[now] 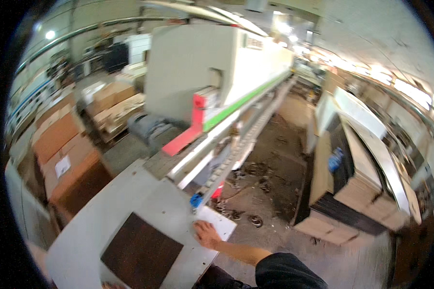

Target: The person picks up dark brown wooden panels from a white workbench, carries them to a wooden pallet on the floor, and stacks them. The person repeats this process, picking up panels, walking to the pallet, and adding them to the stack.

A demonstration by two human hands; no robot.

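My right hand (207, 234) rests on the right part of a pale worktable (159, 197), its fingers lying flat near a small white panel (221, 222) at the corner. Blur hides whether the fingers grip that panel. A dark brown rectangular board (142, 250) lies flat on the table, left of this hand. At the lower picture edge, by the board's near side, a sliver of what looks like my left hand (112, 285) shows; its fingers cannot be made out. Just beyond my right hand is the blue end (196, 200) of a machine's chain track (226, 168).
A long pale machine (190, 72) with a green strip (246, 102) and red bracket (193, 130) runs away ahead. Brown cartons (65, 144) stand left. At right are stacked boards (357, 188) with a blue bottle (335, 160). Dark debris (255, 183) litters the floor.
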